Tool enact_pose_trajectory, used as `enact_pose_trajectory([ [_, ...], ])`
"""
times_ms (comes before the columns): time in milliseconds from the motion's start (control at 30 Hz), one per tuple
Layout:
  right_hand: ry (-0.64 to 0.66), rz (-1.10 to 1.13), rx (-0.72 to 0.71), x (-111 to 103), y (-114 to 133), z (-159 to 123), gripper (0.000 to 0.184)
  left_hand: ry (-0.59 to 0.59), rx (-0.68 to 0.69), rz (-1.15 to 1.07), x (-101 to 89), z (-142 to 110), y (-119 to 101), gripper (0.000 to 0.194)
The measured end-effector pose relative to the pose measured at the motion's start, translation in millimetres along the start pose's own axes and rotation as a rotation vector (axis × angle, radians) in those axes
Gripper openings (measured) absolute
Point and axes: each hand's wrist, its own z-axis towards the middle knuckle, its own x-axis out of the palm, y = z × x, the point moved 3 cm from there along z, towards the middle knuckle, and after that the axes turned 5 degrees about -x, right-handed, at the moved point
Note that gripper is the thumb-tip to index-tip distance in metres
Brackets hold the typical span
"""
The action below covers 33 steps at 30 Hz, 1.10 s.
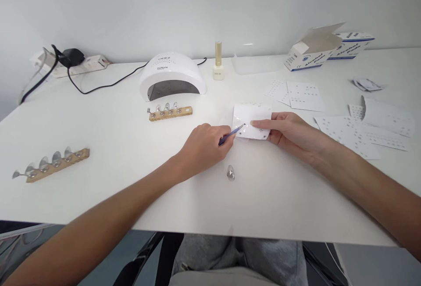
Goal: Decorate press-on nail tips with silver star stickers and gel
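My left hand [208, 146] is closed around a pair of blue tweezers [230, 135]. Their dark tip touches, or hovers just over, a white nail sticker sheet [246, 112] with small dark stars. The sheet's right edge is pinched in my right hand [286, 132], thumb on top and fingers behind. Just below the sheet, a single greyish nail tip [230, 173] with a pale star on it lies on the table. Whether a sticker sits at the tweezers' tip is too small to tell.
A wooden stand with nail tips [171, 113] sits before a white nail lamp [173, 75]; another stand [57, 166] is at left. A polish bottle [218, 69], alcohol pad boxes [312, 53] and a power strip [82, 65] line the back. More sticker sheets [348, 134] lie right.
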Motion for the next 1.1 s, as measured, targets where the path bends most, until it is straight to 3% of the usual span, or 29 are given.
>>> enact_pose_trajectory([
  [600,-0.022,-0.072,-0.035,-2.9,-1.3,1.4,0.028,-0.011,0.0,-0.02,2.0,0.0,1.8,0.036],
  [1100,-0.015,-0.067,-0.141,-0.9,-1.9,0.6,0.015,0.02,-0.067,-0.126,-3.0,-0.9,0.4,0.04],
])
